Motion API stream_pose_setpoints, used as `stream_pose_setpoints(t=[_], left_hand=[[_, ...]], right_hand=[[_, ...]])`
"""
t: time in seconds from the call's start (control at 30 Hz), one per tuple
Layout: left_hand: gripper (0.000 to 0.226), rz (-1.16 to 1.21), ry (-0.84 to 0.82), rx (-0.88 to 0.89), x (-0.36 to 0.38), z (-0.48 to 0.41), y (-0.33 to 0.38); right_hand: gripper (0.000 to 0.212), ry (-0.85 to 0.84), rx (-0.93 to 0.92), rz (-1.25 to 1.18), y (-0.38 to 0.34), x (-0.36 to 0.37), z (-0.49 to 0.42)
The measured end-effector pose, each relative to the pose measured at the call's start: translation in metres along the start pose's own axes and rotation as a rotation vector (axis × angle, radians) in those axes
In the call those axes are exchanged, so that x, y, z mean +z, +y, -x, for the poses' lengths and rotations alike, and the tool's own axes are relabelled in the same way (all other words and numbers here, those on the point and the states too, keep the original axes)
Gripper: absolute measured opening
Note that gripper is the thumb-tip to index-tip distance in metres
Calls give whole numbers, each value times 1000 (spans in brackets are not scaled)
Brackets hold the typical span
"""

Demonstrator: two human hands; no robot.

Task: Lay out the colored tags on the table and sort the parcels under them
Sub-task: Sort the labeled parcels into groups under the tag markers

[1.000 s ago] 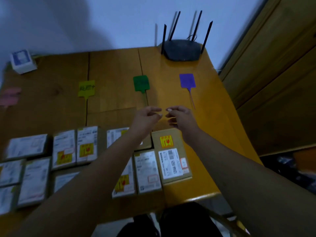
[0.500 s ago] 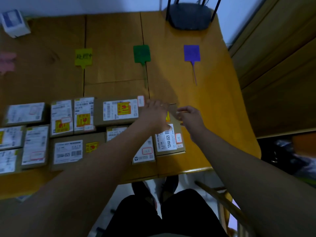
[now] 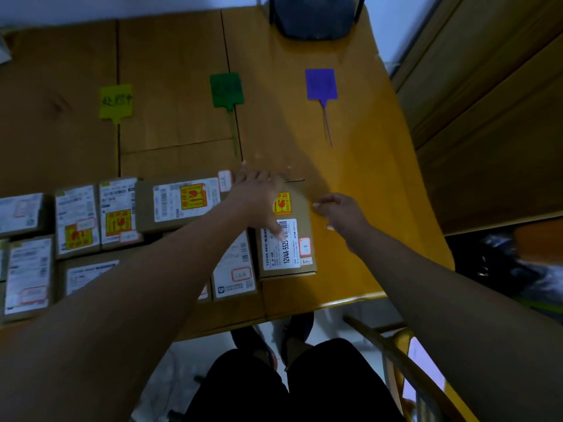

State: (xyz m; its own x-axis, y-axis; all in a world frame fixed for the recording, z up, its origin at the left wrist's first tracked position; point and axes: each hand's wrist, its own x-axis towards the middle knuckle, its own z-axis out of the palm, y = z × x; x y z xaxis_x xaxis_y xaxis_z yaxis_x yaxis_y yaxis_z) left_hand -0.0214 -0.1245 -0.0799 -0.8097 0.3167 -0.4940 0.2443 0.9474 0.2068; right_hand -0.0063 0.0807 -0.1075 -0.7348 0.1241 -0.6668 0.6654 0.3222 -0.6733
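Three tags lie in a row on the wooden table (image 3: 365,208): a yellow tag (image 3: 116,101), a green tag (image 3: 226,89) and a purple tag (image 3: 321,84), each with a thin tail pointing toward me. Several brown parcels with white labels fill the near left of the table. My left hand (image 3: 259,197) lies flat, fingers spread, on the rightmost parcel (image 3: 289,254), covering its upper left. My right hand (image 3: 341,213) hovers at that parcel's right edge with fingers curled; whether it touches the box is unclear.
A black router (image 3: 315,18) stands at the table's far edge. A wooden cabinet (image 3: 487,102) rises close on the right. A long parcel (image 3: 179,204) lies just left of my left hand. My legs and shoes (image 3: 289,336) show below the near table edge.
My head has tilted down, so the table slid up in view. Both hands dropped from mid-table onto the rightmost parcel; the left hand now rests on it.
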Motion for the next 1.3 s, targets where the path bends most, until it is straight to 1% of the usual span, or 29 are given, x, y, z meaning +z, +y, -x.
stream_pose_setpoints(t=[0.03, 0.07, 0.17, 0.2, 0.23, 0.3, 0.33, 0.37, 0.4, 0.43, 0.5, 0.53, 0.6, 0.63, 0.67, 0.73, 0.83, 0.87, 0.93, 0.97, 1.0, 1.1, 1.2, 1.3], left_hand=[[153, 36, 44, 26, 0, 0, 1], [152, 77, 91, 48, 0, 0, 2], [147, 216, 178, 87, -4, -2, 5], [146, 255, 185, 102, -6, -1, 5], [144, 283, 200, 121, -8, 0, 5], [138, 374, 299, 136, -11, 3, 6], [133, 468, 381, 112, -11, 6, 7], [127, 578, 464, 53, -12, 9, 9], [121, 698, 522, -45, -12, 14, 9], [116, 839, 546, -166, -14, 19, 10], [109, 1157, 523, -366, -22, 33, 8], [105, 1304, 506, -426, -27, 40, 6], [90, 1590, 457, -466, -40, 54, -1], [80, 1699, 435, -469, -48, 60, -4], [70, 1758, 434, -472, -56, 66, -7], [59, 1800, 507, -466, -75, 77, -16], [57, 1765, 669, -441, -106, 95, -36], [51, 1747, 707, -424, -116, 101, -43], [29, 1683, 770, -383, -133, 112, -58], [23, 1639, 788, -364, -140, 118, -63], [24, 1600, 799, -343, -145, 123, -66], [43, 1584, 843, -273, -154, 133, -69], [41, 1622, 920, -244, -157, 139, -69], [39, 1651, 921, -231, -158, 140, -70]], right_hand=[[16, -41, -7, -31, -2, -2, 1], [22, -87, -10, -69, -4, -4, 1], [52, -166, -20, -150, -8, -9, 2], [58, -168, -31, -163, -10, -11, 3], [58, -161, -49, -171, -13, -12, 4], [46, -129, -110, -187, -20, -16, 5], [41, -99, -139, -208, -26, -18, 6], [41, -67, -154, -241, -32, -21, 8], [45, -45, -153, -282, -39, -24, 10], [50, -32, -144, -326, -48, -27, 14], [56, -22, -128, -422, -66, -32, 22], [56, -27, -131, -474, -76, -33, 27], [60, -69, -147, -558, -95, -29, 39], [63, -97, -156, -590, -104, -26, 46], [65, -124, -167, -618, -113, -22, 53], [68, -177, -191, -646, -127, -13, 63], [67, -251, -239, -608, -148, -4, 80], [65, -254, -264, -587, -154, -2, 84], [62, -222, -313, -566, -168, -1, 91], [61, -198, -333, -562, -174, -2, 94], [59, -181, -347, -557, -180, -2, 96], [53, -166, -359, -539, -193, -4, 103], [47, -155, -363, -537, -201, -5, 108], [45, -147, -373, -519, -202, -5, 111]])
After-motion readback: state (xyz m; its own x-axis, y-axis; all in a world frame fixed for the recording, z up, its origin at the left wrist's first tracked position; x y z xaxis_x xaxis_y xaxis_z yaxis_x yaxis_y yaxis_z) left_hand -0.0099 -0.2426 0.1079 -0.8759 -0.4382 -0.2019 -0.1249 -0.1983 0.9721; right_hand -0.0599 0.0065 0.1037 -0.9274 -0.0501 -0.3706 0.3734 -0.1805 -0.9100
